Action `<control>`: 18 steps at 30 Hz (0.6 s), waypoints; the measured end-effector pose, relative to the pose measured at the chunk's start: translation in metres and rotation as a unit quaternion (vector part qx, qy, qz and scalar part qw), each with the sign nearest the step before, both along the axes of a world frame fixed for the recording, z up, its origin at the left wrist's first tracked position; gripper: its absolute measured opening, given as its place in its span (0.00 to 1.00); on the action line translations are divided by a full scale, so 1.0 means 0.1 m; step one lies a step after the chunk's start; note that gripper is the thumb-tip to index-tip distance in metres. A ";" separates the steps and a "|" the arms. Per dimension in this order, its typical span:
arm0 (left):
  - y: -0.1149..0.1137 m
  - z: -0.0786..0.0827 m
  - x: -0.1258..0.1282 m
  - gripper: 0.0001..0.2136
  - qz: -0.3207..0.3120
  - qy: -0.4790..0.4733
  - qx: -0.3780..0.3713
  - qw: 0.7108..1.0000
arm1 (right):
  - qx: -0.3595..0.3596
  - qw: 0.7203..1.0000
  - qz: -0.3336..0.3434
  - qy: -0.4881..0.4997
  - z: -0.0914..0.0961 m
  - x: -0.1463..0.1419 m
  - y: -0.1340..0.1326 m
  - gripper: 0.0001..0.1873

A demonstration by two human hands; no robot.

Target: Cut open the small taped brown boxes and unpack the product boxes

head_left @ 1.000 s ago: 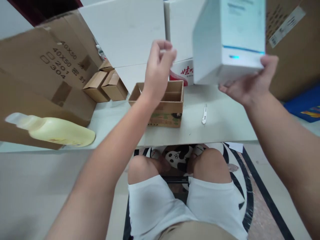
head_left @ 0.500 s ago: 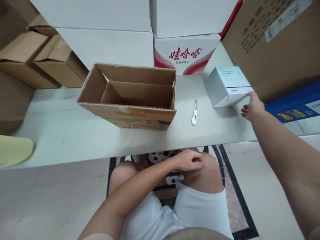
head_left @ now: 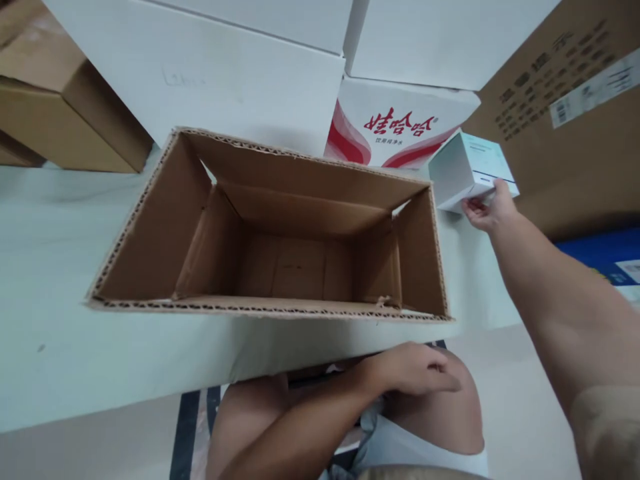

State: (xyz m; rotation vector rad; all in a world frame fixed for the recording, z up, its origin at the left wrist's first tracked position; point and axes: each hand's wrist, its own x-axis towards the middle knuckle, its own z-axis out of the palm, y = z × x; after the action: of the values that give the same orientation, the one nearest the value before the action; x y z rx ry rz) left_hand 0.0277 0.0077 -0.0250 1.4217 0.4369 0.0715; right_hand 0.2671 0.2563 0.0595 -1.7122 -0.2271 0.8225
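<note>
My right hand grips a small white box with a pale green printed face. The thumb lies on its front edge and the fingers are beneath; the box looks tilted and raised off the table. My left hand rests on my knee, fingers loosely bent and slightly apart, with nothing in it. Before me stands an open brown cardboard carton, flaps up, its visible inside bare. It lies to the left of the white box and apart from it.
White cartons are stacked along the back, beside a red-and-white water carton. A large brown carton stands at the right, above a blue package. More brown cartons sit at the left on the pale table.
My right hand has taken hold of the white box and tilted it up. The view has shifted closer over the carton, which now hides the utility knife seen earlier.
</note>
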 end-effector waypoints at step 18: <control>-0.10 0.17 -0.23 0.20 -0.041 0.033 0.077 0.996 | -0.027 0.875 0.482 -0.029 1.08 -1.82 -1.42 0.15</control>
State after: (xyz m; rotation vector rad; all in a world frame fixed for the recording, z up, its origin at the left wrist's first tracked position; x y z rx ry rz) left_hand 0.0042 -0.0019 -0.0076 1.5963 0.4343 -0.0091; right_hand 0.0856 0.1144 0.1678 -1.6336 -1.1727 1.4966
